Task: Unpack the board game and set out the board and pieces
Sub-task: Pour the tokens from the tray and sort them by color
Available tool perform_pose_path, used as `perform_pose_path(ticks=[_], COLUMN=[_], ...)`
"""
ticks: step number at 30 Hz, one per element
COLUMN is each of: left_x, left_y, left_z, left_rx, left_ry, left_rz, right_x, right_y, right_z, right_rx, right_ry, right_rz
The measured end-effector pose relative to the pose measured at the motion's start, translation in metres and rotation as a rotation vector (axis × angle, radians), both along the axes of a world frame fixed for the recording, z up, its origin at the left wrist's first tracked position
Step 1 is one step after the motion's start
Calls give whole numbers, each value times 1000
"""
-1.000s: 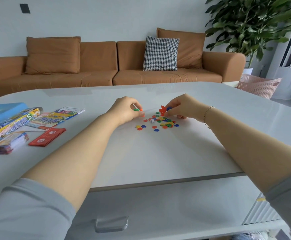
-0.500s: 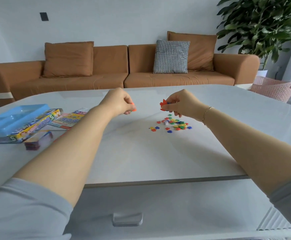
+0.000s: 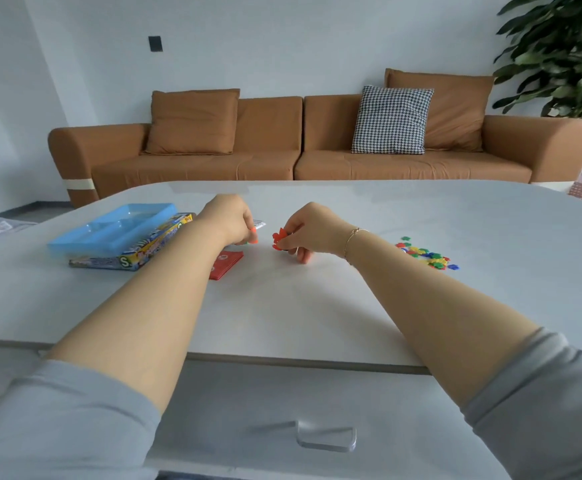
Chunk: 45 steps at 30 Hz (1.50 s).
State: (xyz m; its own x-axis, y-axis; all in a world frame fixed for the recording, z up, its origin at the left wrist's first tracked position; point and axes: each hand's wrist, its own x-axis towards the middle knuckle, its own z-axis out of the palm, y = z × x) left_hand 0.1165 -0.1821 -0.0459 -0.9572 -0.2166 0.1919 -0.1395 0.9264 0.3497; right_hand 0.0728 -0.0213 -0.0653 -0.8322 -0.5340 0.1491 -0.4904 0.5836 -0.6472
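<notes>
Nearest to us, below the table's front edge, a drawer front carries a clear handle [image 3: 325, 438], and our two grey sleeves [image 3: 57, 424] frame the view. From there both bare forearms reach out over the pale table [image 3: 282, 317]. Our right hand [image 3: 308, 233], with a thin bracelet [image 3: 351, 239] at the wrist, has its thumb and fingers curled together and pinches a small bunch of red game pieces [image 3: 278, 238] just above the tabletop. Our left hand [image 3: 229, 220] is curled too, its fingertips closed on something small; we see only a hint of green and orange under them and cannot tell which piece it is. Partly under the left forearm lies a red stack of cards [image 3: 229, 263], flat on the table. To the right of the right wrist, well apart from both hands, the loose pile of coloured pieces [image 3: 424, 254] is scattered in red, yellow, green and blue. To the left sits the game box [image 3: 133, 256], with the blue plastic tray [image 3: 116, 228] resting on top of it. A bit of printed sheet [image 3: 260, 223] peeks out beside the left hand. Beyond the table stands a brown sofa [image 3: 317, 161] with a checked cushion [image 3: 391, 121], and a leafy plant [image 3: 559, 53] fills the far right corner.
</notes>
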Motion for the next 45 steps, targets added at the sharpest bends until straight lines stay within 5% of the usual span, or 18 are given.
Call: perform_pose_path(ticks=[29, 40, 45], left_x=[6, 7, 5], left_y=[-18, 2, 36], left_z=[0, 23, 32], left_rx=[-4, 149, 146], left_ry=[-6, 177, 204], left_rz=[-25, -164, -229], right_x=[7, 4, 0], right_y=[-24, 19, 74], right_z=[-1, 41, 47], right_rx=[-100, 423, 429], right_ry=[-142, 67, 57], right_rz=[-46, -174, -258])
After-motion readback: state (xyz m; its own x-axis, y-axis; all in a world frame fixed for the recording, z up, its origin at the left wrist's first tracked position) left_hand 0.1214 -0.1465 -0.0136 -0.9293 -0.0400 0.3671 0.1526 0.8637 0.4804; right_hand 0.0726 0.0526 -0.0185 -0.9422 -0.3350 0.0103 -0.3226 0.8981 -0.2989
